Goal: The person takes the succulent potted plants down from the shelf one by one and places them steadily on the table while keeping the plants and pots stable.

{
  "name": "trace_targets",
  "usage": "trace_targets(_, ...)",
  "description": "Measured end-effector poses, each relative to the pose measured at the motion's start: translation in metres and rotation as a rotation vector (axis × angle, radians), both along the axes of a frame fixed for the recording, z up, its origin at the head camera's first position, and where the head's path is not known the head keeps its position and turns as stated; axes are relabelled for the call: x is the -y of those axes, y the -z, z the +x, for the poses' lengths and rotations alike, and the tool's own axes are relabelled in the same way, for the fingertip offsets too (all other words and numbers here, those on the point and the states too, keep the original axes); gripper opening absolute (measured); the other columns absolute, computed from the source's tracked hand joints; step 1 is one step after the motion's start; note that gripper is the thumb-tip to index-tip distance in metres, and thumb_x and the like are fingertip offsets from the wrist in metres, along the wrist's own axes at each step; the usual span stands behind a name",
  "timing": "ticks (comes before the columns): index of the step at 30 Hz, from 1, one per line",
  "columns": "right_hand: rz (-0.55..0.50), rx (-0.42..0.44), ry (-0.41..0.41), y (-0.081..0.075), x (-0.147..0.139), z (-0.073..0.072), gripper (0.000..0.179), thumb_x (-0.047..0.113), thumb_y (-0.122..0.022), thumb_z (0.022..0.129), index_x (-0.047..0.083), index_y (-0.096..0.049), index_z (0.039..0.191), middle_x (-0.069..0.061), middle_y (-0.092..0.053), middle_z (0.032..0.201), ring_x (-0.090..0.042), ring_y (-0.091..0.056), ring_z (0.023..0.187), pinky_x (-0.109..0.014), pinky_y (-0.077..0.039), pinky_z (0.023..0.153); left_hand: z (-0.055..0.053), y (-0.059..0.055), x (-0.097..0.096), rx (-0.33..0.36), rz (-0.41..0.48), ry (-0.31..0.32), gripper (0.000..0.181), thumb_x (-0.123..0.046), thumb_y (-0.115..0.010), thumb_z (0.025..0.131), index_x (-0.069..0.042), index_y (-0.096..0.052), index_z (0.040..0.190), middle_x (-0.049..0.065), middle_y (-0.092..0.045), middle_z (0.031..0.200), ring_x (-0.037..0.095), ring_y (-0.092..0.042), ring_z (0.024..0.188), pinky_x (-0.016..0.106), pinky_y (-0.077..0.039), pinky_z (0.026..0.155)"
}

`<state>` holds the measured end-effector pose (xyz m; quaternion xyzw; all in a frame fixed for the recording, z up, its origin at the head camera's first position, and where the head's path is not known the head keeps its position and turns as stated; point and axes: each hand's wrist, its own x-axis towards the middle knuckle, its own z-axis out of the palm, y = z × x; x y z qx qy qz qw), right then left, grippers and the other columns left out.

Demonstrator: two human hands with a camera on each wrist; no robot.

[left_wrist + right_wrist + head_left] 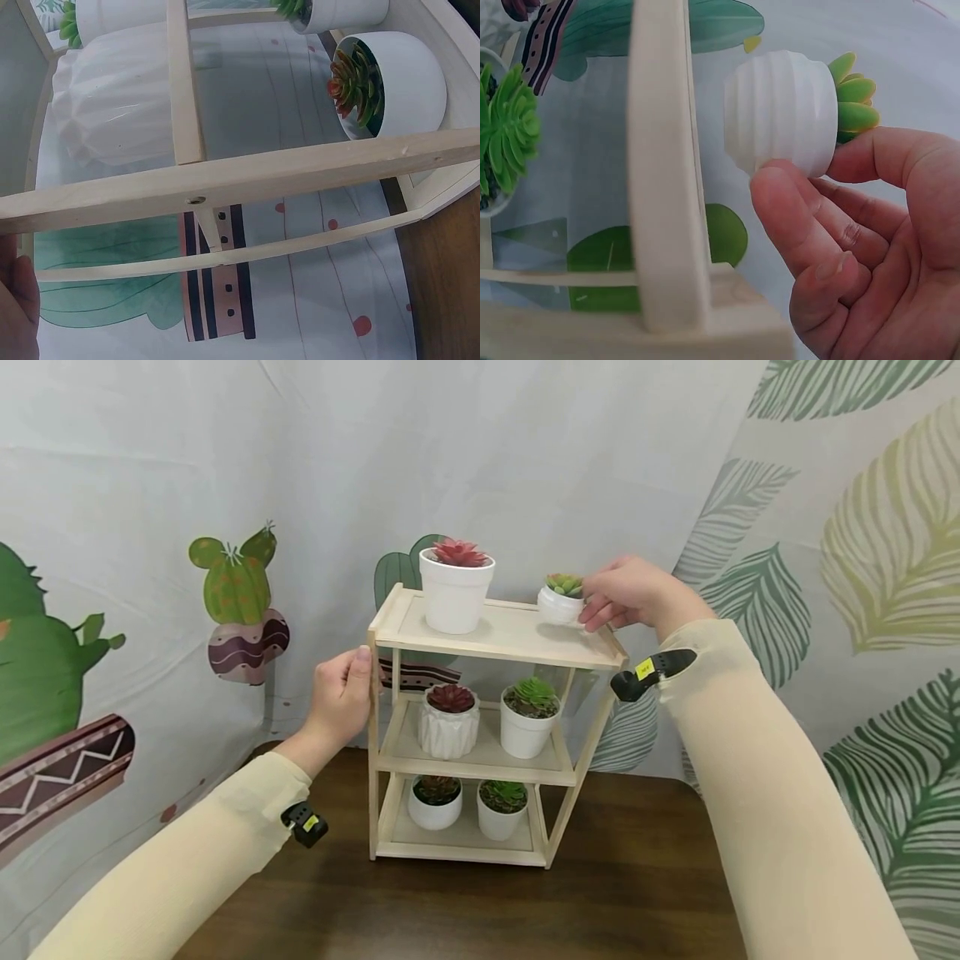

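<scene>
My right hand (626,593) pinches a small ribbed white pot with a green, orange-tipped succulent (560,602) between thumb and fingers. In the right wrist view the potted succulent (784,112) is just above the top board, a narrow gap beneath its base. My left hand (341,693) grips the left upright of a three-tier wooden shelf (480,770), thumb on the front of the post. On the top tier, toward the left, stands a larger white pot with a red succulent (457,589). Only part of the left hand (21,300) enters the left wrist view.
The middle tier bears a faceted white pot with a dark red succulent (448,727) and a green potted succulent (528,722). Below are a round white pot (435,810) and another green one (502,814). The shelf stands on a brown table (630,860) before a printed curtain (585,460).
</scene>
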<state>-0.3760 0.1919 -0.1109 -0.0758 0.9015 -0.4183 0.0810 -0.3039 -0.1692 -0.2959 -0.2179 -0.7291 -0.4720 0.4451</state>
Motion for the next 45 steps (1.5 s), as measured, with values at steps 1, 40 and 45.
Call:
trace_targets(1, 0.001, -0.002, 0.002, -0.001, -0.001, 0.001, 0.048, 0.023, -0.050, 0.102, -0.003, -0.048, 0.143, 0.002, -0.076, 0.071, -0.008, -0.072, 0.061, -0.021, -0.046, 0.054, 0.002, -0.002, -0.001, 0.002, 0.000, 0.000, 0.041, -0.005, -0.041, 0.106, 0.010, -0.061, 0.074, 0.024, -0.061, 0.061, -0.006, -0.051, 0.056, 0.010, -0.040, 0.056)
trace_targets(40, 0.092, -0.086, 0.056, -0.012, -0.083, 0.020, 0.051, 0.023, -0.049, 0.104, -0.010, -0.048, 0.143, 0.004, -0.077, 0.076, -0.008, -0.072, 0.066, -0.025, -0.055, 0.061, -0.026, 0.018, 0.013, -0.029, -0.043, -0.028, 0.050, -0.026, -0.041, 0.111, 0.000, -0.064, 0.074, 0.013, -0.064, 0.062, -0.005, -0.051, 0.059, 0.014, -0.042, 0.057)
trace_targets(45, 0.117, -0.097, 0.054, -0.006, -0.096, 0.022, 0.052, 0.025, -0.048, 0.104, -0.011, -0.047, 0.143, 0.004, -0.077, 0.078, -0.008, -0.074, 0.070, -0.027, -0.055, 0.063, -0.027, 0.019, 0.014, -0.026, -0.044, -0.025, 0.047, -0.023, -0.041, 0.110, -0.001, -0.063, 0.074, 0.013, -0.063, 0.062, -0.002, -0.052, 0.058, 0.014, -0.042, 0.056)
